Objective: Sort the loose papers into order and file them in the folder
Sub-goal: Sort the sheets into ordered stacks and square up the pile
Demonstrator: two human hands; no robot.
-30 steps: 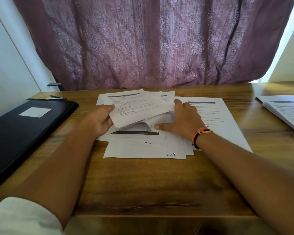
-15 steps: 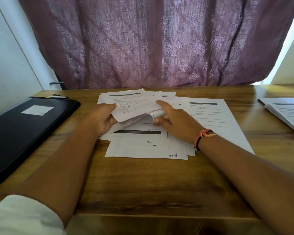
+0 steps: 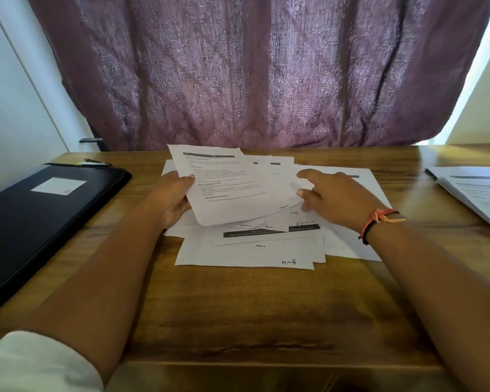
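Clearly light and floppy, the loose white printed papers [image 3: 246, 250] lie right of the closed black zip folder [image 3: 40, 216] on the wooden tabletop [image 3: 238, 315], best pinched by edges: left hand [image 3: 170, 202] grips one sheet, right hand [image 3: 331, 199] spread, fingering corners.

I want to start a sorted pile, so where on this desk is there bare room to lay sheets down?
The widest bare wood lies between the loose papers and the desk's near edge, between both forearms. A narrower strip separates the papers from the black folder. The middle is crowded, and another stack fills the right edge.
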